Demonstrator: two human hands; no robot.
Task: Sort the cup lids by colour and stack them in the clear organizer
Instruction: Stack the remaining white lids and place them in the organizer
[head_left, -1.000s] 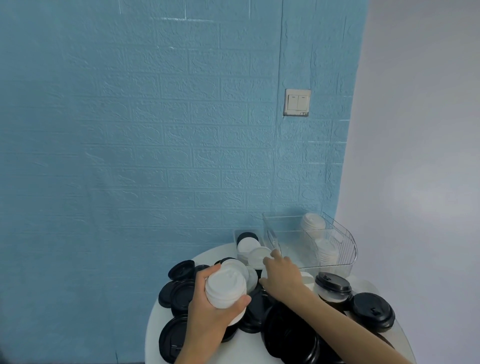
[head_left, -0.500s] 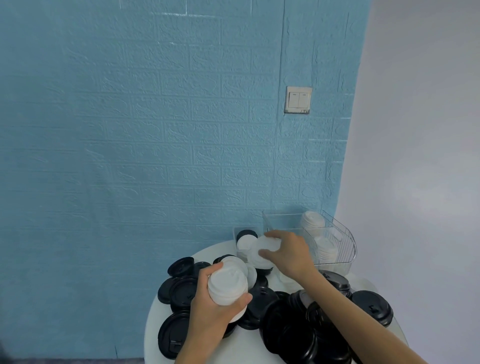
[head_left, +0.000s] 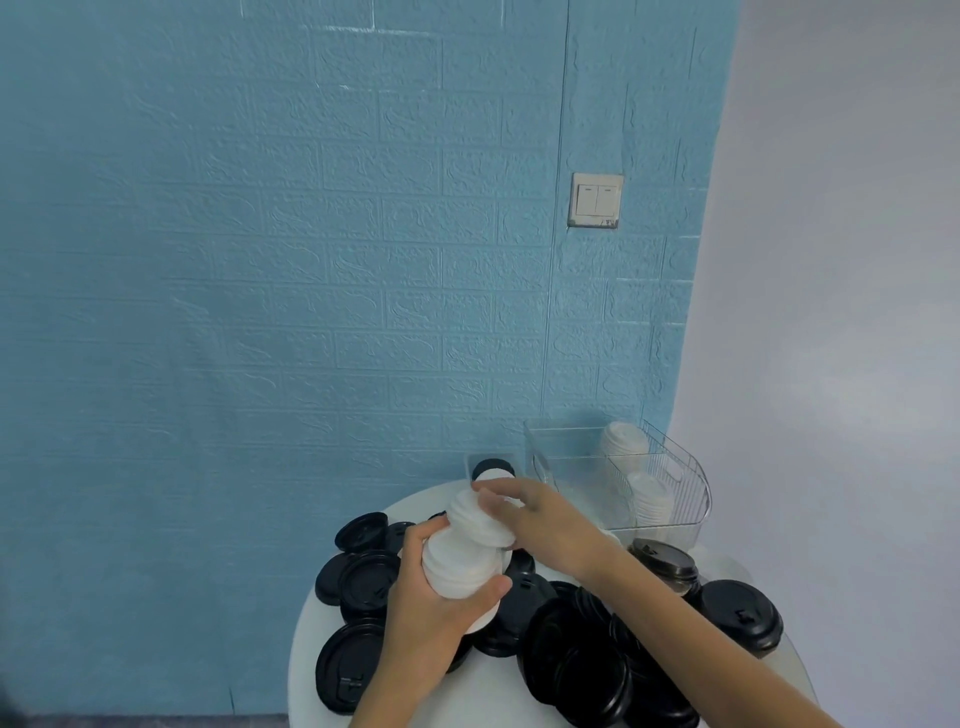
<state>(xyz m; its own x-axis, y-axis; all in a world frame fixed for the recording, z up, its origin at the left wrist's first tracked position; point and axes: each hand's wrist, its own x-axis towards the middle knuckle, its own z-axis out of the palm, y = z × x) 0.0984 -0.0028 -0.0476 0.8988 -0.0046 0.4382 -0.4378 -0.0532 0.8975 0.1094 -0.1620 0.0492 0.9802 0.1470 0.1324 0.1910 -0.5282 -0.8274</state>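
- Many black lids (head_left: 576, 670) lie heaped and overlapping on the near part of the round white counter (head_left: 306, 639), spreading from its left edge to its right.
- Left hand (head_left: 431, 608) is curled around a stack of white lids (head_left: 457, 564), thumb across the front and fingers behind, holding it just above the black heap.
- Right hand (head_left: 540, 525) reaches in from the right and pinches a single white lid (head_left: 475, 519) between thumb and fingers; this lid is tilted and touches the top of the stack in the left hand.
- One black lid on a dark cup-like base (head_left: 665, 564) stands just right of the right forearm, near the front wall of the clear organizer (head_left: 691, 499).
- Inside that organizer, at the counter's far right, two columns of white lids stand: a nearer white column (head_left: 649, 501) and a farther white column (head_left: 623, 441), in separate compartments.
- Left of it a small clear bin (head_left: 467, 460) holds a black lid and a white one, partly hidden by the right hand's fingers.
- Behind the counter rises a blue brick-patterned wall (head_left: 311, 260) with a white light switch (head_left: 596, 200).
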